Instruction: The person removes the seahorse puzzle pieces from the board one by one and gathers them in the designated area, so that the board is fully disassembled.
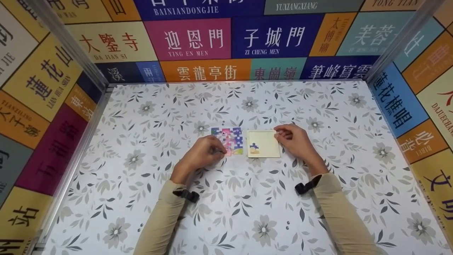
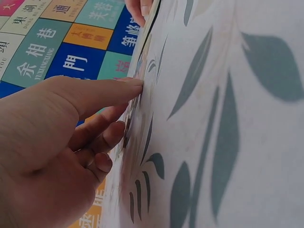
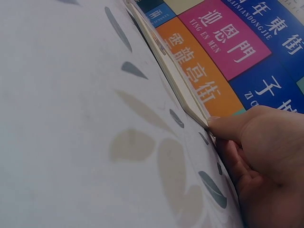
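My left hand (image 1: 203, 151) is at the lower left of a block of colourful jigsaw pieces (image 1: 238, 137), pink, purple and green, laid flat on the table. Its thumb and forefinger pinch at a pink piece (image 1: 228, 153) along the lower edge; in the left wrist view the thumb (image 2: 111, 92) reaches over low to the table, with the other fingers curled behind. Just right of the pieces lies a pale, square puzzle tray (image 1: 265, 141), with a yellow and purple piece (image 1: 254, 148) in its lower left corner. My right hand (image 1: 293, 140) grips the tray's upper right corner between thumb and fingers.
A white tabletop (image 1: 244, 191) printed with grey leaves and flowers lies under everything. Panels of coloured blocks with large lettering (image 1: 198, 39) rise along its back and both sides. A small black camera (image 1: 186, 194) is strapped to each wrist over beige sleeves.
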`<control>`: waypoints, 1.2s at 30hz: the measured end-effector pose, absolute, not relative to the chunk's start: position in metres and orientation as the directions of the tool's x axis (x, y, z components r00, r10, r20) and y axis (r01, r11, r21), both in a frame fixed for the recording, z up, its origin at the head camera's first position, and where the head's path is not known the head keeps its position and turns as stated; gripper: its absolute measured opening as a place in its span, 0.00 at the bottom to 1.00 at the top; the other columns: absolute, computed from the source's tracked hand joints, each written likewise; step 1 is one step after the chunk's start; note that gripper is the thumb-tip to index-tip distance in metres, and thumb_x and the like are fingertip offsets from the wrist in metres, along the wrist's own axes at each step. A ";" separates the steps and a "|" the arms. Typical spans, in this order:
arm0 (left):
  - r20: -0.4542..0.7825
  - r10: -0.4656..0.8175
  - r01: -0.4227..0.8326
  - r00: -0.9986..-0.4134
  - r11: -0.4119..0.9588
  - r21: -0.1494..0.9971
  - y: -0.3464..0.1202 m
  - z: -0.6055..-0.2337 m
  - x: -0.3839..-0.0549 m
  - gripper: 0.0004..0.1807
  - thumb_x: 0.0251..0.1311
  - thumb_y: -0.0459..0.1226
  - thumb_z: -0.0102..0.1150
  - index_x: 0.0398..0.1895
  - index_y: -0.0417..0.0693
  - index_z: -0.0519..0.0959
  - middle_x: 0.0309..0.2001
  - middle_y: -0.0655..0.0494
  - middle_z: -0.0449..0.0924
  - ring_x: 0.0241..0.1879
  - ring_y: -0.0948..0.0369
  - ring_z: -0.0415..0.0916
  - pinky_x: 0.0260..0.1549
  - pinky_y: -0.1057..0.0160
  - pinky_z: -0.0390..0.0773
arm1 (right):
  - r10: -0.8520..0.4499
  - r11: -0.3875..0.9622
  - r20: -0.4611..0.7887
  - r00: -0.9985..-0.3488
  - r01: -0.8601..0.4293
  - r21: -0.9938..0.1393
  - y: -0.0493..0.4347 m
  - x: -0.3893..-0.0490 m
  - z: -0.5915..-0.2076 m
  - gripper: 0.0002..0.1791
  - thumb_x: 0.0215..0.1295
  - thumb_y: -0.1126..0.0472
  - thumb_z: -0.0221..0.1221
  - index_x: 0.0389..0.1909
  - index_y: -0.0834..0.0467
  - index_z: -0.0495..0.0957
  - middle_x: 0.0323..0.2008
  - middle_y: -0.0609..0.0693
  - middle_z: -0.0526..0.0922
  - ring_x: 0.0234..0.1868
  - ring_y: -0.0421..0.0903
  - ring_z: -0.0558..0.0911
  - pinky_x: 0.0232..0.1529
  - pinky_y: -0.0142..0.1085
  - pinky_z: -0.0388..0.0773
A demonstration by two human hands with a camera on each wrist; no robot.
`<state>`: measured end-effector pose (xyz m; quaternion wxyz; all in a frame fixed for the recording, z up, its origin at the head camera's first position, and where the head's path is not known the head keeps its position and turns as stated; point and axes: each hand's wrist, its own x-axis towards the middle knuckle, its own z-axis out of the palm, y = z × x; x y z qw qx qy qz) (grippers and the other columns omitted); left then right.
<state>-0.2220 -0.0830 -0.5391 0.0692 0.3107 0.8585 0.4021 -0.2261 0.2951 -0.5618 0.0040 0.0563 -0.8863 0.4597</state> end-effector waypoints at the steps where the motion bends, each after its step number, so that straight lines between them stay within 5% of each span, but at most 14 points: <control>1: 0.128 0.590 0.478 -0.797 0.487 0.731 -0.082 -0.539 -0.222 0.03 0.63 0.31 0.75 0.39 0.45 0.93 0.41 0.51 0.90 0.45 0.53 0.83 0.46 0.55 0.82 | -0.097 0.571 0.059 -0.994 -0.104 -0.815 0.295 -0.226 -0.562 0.16 0.76 0.59 0.67 0.60 0.58 0.86 0.49 0.57 0.85 0.48 0.48 0.84 0.45 0.19 0.78; 7: 0.142 0.616 0.523 -0.775 0.499 0.691 -0.060 -0.531 -0.228 0.06 0.68 0.39 0.74 0.39 0.46 0.91 0.38 0.51 0.87 0.40 0.54 0.82 0.43 0.57 0.83 | -0.105 0.568 0.066 -0.992 -0.114 -0.815 0.298 -0.228 -0.562 0.17 0.76 0.58 0.67 0.61 0.58 0.86 0.49 0.57 0.84 0.48 0.49 0.84 0.45 0.19 0.77; 22: 0.191 0.710 0.639 -0.678 0.440 0.631 0.021 -0.529 -0.229 0.07 0.68 0.34 0.70 0.46 0.43 0.92 0.43 0.49 0.91 0.46 0.54 0.86 0.51 0.58 0.84 | -0.093 0.559 0.099 -0.991 -0.134 -0.818 0.297 -0.226 -0.562 0.15 0.75 0.60 0.68 0.58 0.60 0.87 0.45 0.57 0.85 0.45 0.46 0.84 0.43 0.19 0.78; 36: 0.124 0.622 0.589 -0.773 0.631 0.505 0.020 -0.535 -0.218 0.14 0.65 0.43 0.75 0.52 0.51 0.90 0.52 0.52 0.84 0.54 0.53 0.80 0.59 0.53 0.80 | -0.108 0.559 0.103 -0.989 -0.146 -0.816 0.296 -0.225 -0.565 0.16 0.75 0.59 0.68 0.60 0.58 0.86 0.47 0.57 0.85 0.45 0.46 0.84 0.44 0.20 0.79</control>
